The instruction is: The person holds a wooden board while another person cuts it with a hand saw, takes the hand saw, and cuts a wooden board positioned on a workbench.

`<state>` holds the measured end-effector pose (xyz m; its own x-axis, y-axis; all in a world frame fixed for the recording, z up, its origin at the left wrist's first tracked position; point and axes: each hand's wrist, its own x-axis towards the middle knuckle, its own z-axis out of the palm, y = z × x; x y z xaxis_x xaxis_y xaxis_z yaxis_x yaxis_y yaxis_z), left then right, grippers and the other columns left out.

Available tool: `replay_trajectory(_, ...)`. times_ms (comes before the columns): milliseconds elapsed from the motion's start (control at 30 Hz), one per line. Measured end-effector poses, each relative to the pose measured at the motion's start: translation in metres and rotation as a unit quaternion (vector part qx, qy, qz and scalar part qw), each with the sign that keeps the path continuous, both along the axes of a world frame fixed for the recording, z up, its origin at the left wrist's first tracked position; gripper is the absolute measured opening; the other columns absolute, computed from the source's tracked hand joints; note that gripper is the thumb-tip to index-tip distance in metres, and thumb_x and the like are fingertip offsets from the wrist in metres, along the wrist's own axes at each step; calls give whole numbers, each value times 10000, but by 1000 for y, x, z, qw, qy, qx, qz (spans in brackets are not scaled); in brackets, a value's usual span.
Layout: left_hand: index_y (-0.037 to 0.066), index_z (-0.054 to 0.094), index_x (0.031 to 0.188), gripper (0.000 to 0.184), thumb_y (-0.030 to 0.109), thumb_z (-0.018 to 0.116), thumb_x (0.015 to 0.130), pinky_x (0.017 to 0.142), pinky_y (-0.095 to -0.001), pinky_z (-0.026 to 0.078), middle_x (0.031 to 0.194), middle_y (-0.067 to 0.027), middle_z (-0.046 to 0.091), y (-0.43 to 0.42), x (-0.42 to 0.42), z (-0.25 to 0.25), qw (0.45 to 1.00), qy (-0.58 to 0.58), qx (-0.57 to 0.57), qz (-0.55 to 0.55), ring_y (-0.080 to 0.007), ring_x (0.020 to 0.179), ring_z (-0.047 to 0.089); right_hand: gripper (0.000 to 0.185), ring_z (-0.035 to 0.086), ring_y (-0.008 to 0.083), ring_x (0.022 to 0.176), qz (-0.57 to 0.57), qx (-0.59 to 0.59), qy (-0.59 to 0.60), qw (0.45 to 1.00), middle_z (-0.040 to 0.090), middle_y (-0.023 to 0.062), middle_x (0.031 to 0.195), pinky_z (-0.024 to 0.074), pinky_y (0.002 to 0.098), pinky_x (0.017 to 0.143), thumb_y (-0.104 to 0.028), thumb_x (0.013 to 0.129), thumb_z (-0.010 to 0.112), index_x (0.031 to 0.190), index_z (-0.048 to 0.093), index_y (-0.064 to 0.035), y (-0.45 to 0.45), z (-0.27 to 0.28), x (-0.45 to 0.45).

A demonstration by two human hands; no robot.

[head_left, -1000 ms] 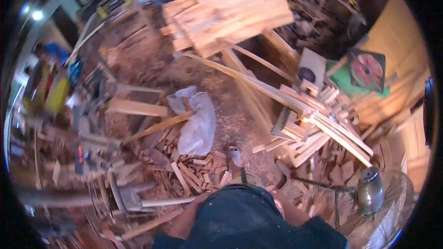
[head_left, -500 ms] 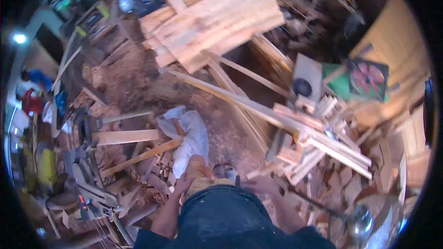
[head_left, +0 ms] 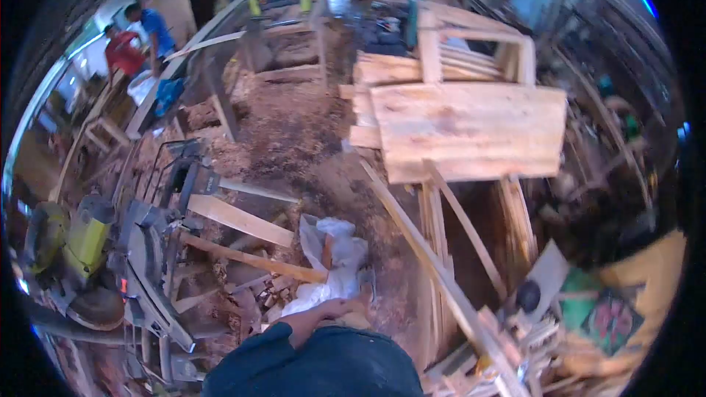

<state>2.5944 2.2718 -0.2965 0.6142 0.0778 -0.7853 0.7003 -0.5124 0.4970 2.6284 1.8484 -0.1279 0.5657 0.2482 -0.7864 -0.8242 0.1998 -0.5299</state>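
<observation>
My left hand (head_left: 338, 308) is low in the view, in front of my dark shirt and close to my leg, beside a crumpled white plastic sack (head_left: 332, 270). Its fingers are too blurred to show whether they hold anything. My right hand is out of sight. Just beyond the sack, a narrow wooden strip (head_left: 254, 256) and a wider pale board (head_left: 243, 219) lie over wood scraps on the floor.
Wide planks (head_left: 471, 132) are stacked ahead on the right, with long timbers (head_left: 434, 250) leading toward me. Dark machinery (head_left: 147, 272) and a yellow-green machine part (head_left: 88, 239) stand at left. Two people (head_left: 140, 40) are at the far left. Sawdust covers the floor (head_left: 294, 125).
My view has swung left and up, so the planks and sack appear farther right. My right hand has left the view. The left hand still sits near my leg.
</observation>
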Motion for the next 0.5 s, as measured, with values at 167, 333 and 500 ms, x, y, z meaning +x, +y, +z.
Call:
replay_trajectory(167,-13,627,1251,762,643,561,869,967,-430,480,1183,-263,657,77,74,-24,999,-28,-40,20,-387,1092,631,169,624,161,764,106,-172,-100,974,657,59,880,503,280,661,-183,896,626,1005,644,-55,114,-8,165)
replay_trajectory(333,-2,650,1206,665,582,572,898,932,-444,482,1170,-250,660,136,126,-68,992,-90,-18,90,-387,1074,626,178,616,152,749,215,-223,-173,935,653,51,865,493,277,645,-190,879,633,997,649,-58,221,-18,282)
replay_trajectory(500,20,659,1200,591,531,576,913,928,-449,484,1209,-219,652,182,138,-88,952,-178,-110,225,-357,1107,616,186,609,142,735,314,-230,-220,895,649,43,850,484,273,628,-197,862,639,989,655,-62,326,-35,366)
